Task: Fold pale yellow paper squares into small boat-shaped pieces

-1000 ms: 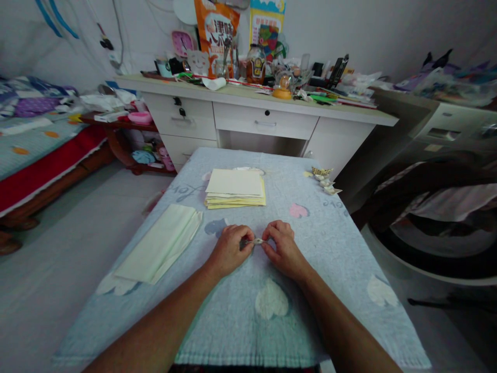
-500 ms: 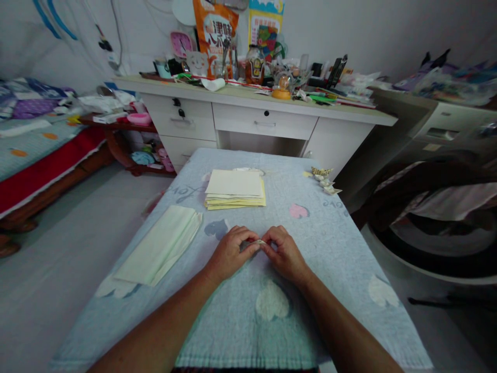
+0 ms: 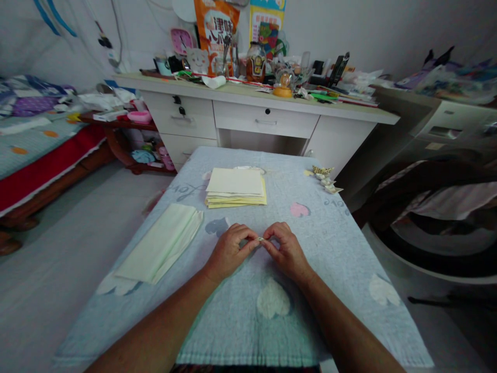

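Observation:
My left hand (image 3: 232, 249) and my right hand (image 3: 286, 250) meet over the middle of the cloth-covered table. Between them, thumbs and fingertips pinch a tiny pale piece of folded paper (image 3: 260, 239), mostly hidden by the fingers. Beyond the hands lies a stack of cream and yellow paper sheets (image 3: 235, 181). To the left of my left hand, pale green folded paper sheets (image 3: 157, 246) rest at a slant. Several small folded paper pieces (image 3: 326, 182) sit in a row near the far right edge, one with a dark pattern.
A light blue patterned cloth (image 3: 334, 290) covers the table. Behind it stands a white desk (image 3: 267, 116) crowded with jars, bags and small items. A front-loading washing machine (image 3: 446, 129) is on the right, a bed (image 3: 42, 134) on the left.
Both hands stay nearly in place, still pinching the small paper piece. The fingertips have shifted slightly, and the view has moved a little.

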Motion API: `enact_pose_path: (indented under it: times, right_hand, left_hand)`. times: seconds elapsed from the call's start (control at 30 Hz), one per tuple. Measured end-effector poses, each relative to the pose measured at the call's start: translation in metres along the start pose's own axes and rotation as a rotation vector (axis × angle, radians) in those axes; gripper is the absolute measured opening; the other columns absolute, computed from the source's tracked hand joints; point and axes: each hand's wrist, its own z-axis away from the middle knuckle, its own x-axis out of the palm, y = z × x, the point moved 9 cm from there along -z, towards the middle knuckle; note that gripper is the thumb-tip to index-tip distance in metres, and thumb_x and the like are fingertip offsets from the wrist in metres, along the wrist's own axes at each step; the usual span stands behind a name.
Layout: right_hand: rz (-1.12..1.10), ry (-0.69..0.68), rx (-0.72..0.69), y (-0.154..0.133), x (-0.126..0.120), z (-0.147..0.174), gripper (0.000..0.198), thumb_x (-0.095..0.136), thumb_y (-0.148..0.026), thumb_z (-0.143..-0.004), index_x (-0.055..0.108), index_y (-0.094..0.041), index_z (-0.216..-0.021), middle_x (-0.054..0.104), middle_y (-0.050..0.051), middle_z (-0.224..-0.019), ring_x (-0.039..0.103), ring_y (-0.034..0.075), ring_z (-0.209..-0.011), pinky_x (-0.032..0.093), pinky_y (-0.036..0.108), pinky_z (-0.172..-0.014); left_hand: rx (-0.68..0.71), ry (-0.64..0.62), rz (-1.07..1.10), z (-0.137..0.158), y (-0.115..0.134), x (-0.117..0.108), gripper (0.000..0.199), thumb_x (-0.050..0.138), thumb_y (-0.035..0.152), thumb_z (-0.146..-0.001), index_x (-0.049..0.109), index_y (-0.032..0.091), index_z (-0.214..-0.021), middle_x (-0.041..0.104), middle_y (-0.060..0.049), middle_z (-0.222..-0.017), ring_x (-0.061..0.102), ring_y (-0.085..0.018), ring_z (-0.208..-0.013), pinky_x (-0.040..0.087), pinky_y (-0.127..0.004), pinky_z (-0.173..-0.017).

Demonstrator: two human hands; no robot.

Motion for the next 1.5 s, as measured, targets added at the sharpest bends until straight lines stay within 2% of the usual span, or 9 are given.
enact_pose_path:
  times: [0.47,0.9,1.27,1.43,1.5]
  right_hand:
    - [0.12,-0.047,-0.138,-0.01,0.002,0.002,0.006,0.057,-0.019,-0.089,0.059,-0.021,-0.084,0.059,0.003,-0.082,0.048,0.019,-0.085,0.038,0.034,-0.078]
    - [0.075,-0.114,-0.177,-0.022,-0.002,0.002,0.01,0.052,-0.02,-0.092,0.06,-0.021,-0.085,0.06,0.004,-0.083,0.051,0.019,-0.084,0.038,0.034,-0.077]
    - [0.143,-0.196,-0.214,-0.026,0.009,0.006,0.017,0.044,-0.013,-0.093,0.057,-0.02,-0.084,0.057,0.004,-0.083,0.049,0.018,-0.083,0.037,0.035,-0.078]
    - [0.018,-0.114,-0.124,-0.021,0.0,0.004,0.003,0.053,-0.021,-0.089,0.053,-0.021,-0.091,0.056,0.005,-0.087,0.049,0.019,-0.085,0.039,0.034,-0.078]
    - [-0.035,-0.077,-0.071,-0.017,-0.004,0.004,0.013,0.059,-0.025,-0.086,0.052,-0.02,-0.096,0.055,0.005,-0.091,0.05,0.02,-0.087,0.04,0.033,-0.078]
  left_hand:
    - [0.203,0.052,-0.136,0.004,0.018,-0.005,0.009,0.06,0.025,-0.087,0.067,0.02,-0.085,0.07,-0.003,-0.08,0.059,-0.017,-0.08,0.045,-0.03,-0.076]
    - [0.277,-0.033,-0.197,0.005,0.027,-0.002,0.014,0.056,0.027,-0.09,0.067,0.02,-0.085,0.069,-0.002,-0.08,0.057,-0.015,-0.079,0.043,-0.029,-0.076]
    - [0.271,-0.082,-0.208,0.008,0.027,0.005,0.017,0.052,0.023,-0.092,0.064,0.019,-0.08,0.065,-0.002,-0.078,0.053,-0.016,-0.079,0.042,-0.029,-0.076]
    - [0.18,-0.033,-0.094,0.004,0.021,0.0,0.011,0.056,0.021,-0.089,0.065,0.019,-0.083,0.066,-0.002,-0.079,0.056,-0.016,-0.08,0.042,-0.03,-0.077]
    - [0.12,-0.008,-0.036,0.003,0.016,-0.001,0.009,0.057,0.02,-0.088,0.065,0.019,-0.082,0.065,-0.002,-0.08,0.057,-0.016,-0.08,0.043,-0.029,-0.076]
